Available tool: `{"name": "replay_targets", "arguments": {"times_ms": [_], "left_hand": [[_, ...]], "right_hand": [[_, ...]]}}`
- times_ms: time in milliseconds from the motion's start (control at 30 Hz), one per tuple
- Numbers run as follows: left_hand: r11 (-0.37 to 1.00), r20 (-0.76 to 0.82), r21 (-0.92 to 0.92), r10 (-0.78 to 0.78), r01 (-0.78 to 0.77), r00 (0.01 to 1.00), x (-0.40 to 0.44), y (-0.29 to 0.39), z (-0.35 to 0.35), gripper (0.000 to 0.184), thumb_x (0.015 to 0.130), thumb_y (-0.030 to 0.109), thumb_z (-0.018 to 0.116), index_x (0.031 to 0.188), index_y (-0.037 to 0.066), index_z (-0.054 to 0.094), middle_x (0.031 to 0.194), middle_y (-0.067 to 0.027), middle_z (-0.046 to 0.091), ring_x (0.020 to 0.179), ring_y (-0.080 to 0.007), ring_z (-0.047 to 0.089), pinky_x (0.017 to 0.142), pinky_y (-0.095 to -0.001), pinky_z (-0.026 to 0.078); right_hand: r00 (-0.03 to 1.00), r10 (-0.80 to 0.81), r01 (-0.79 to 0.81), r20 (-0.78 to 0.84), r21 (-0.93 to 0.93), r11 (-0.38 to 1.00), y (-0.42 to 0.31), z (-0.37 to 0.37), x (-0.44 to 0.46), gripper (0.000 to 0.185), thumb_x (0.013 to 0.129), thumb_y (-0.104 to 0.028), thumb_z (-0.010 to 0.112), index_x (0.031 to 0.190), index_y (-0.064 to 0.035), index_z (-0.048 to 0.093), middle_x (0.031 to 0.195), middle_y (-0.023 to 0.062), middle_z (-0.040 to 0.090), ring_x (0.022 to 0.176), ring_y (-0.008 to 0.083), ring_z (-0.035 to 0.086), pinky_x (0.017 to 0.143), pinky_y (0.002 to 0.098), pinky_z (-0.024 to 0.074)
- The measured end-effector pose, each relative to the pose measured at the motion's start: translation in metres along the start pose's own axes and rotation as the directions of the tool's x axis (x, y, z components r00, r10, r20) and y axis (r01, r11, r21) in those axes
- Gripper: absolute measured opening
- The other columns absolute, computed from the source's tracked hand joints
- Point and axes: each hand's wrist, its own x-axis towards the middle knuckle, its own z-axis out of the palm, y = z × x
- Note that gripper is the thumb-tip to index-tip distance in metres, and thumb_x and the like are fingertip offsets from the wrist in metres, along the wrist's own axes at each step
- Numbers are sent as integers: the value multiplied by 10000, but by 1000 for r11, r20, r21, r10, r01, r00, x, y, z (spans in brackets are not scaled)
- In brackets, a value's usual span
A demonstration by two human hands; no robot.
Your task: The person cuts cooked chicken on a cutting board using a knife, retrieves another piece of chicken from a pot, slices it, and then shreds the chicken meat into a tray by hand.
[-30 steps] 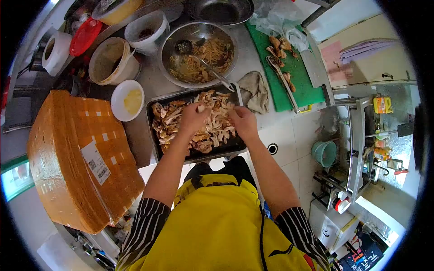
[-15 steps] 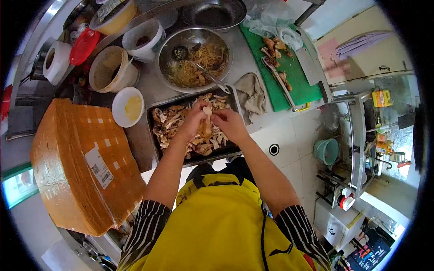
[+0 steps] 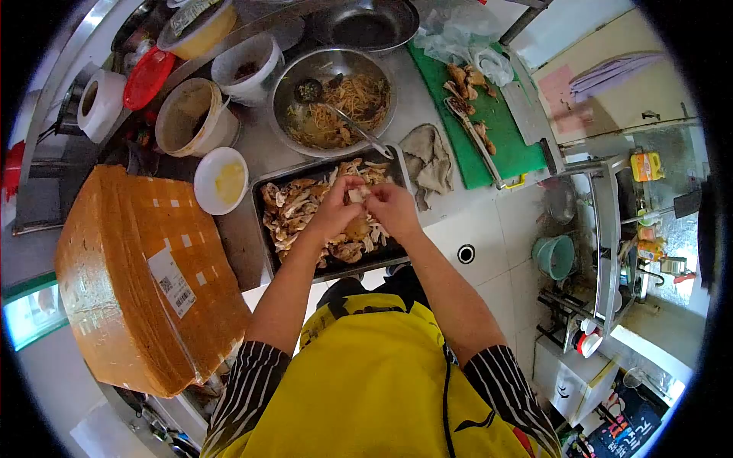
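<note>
A black rectangular tray (image 3: pixel 269 243) holds many torn pieces of cooked meat (image 3: pixel 286 208). Above its middle, my left hand (image 3: pixel 336 210) is closed on a pale piece of meat (image 3: pixel 356 196). My right hand (image 3: pixel 392 211) meets it from the right, its fingertips pinched on the same piece. A browner part of meat shows below, between the two hands. Behind the tray stands a steel bowl (image 3: pixel 285 137) of shredded food with a ladle (image 3: pixel 359 130) in it. A white bowl (image 3: pixel 221 181) with something yellow sits to the tray's left.
At the left is a large taped orange-brown box (image 3: pixel 145 282). White tubs (image 3: pixel 195 118) stand behind it. A grey cloth (image 3: pixel 429 159) lies right of the tray, beside a green cutting board (image 3: pixel 500 149) with meat pieces, tongs (image 3: pixel 475 141) and a cleaver (image 3: pixel 521 111). A black pan (image 3: pixel 366 23) is at the back.
A second ago my hands were farther apart over the meat. They have come together and now hold a piece between them, raised over the tray.
</note>
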Motion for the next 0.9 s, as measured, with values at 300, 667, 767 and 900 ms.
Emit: {"name": "replay_targets", "arguments": {"times_ms": [300,667,767,900], "left_hand": [[949,-13,-286,-142,133,990,-10,-16,-6,366,912,149,669,1246,52,557,1121,-44,603,1018,-160,565,909,-293,456],[943,-10,-312,-128,119,992,-3,3,-10,379,905,65,647,1279,77,586,1114,-22,599,960,-127,559,861,-267,470],[968,-22,-232,-109,101,994,-3,8,-12,397,886,53,665,1275,78,586,1136,-24,592,971,-131,553,865,-274,471],[984,-16,-167,-62,58,998,4,-1,-18,444,868,46,686,1293,83,563,1173,-30,579,987,-140,545,864,-278,470]], "right_hand": [[993,-105,82,-53,-328,941,1,-16,-2,276,853,-232,680,1020,-12,686,843,151,701,722,291,670,660,365,513],[983,160,-155,-89,65,986,-1,-1,-11,242,857,-197,685,1004,-7,652,898,139,697,811,267,672,724,343,519],[993,-56,39,-103,-156,987,-8,-2,-15,264,855,-205,697,1026,-11,647,896,129,697,788,225,670,713,321,521],[998,1,-2,56,23,1000,-31,-5,-20,291,855,-219,704,1060,-18,652,917,123,701,797,216,675,714,318,527]]}}
